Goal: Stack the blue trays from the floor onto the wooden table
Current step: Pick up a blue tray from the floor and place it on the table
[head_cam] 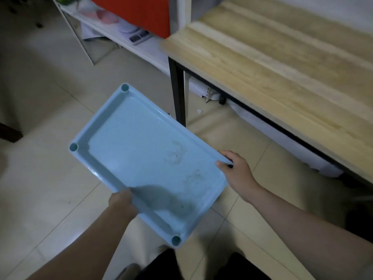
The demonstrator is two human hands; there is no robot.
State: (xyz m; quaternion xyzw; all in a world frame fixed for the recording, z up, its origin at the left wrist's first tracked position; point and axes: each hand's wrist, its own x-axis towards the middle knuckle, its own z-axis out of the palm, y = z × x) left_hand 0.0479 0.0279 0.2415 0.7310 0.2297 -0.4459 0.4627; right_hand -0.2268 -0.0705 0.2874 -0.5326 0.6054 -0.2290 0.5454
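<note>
A light blue rectangular tray (141, 154) with round sockets at its corners is held in the air above the tiled floor, tilted diagonally. My left hand (122, 202) grips its near long rim from below, the fingers hidden under the tray. My right hand (235, 170) grips the right corner, thumb on top of the rim. The wooden table (272, 63) stands to the upper right with a bare top; the tray is left of it and lower than its surface.
The table's black leg (178, 93) stands just beyond the tray's far edge. A white shelf unit (113, 31) with a scale and small items and a red panel (139, 13) lies at the back. Beige floor tiles (40, 178) spread out on the left.
</note>
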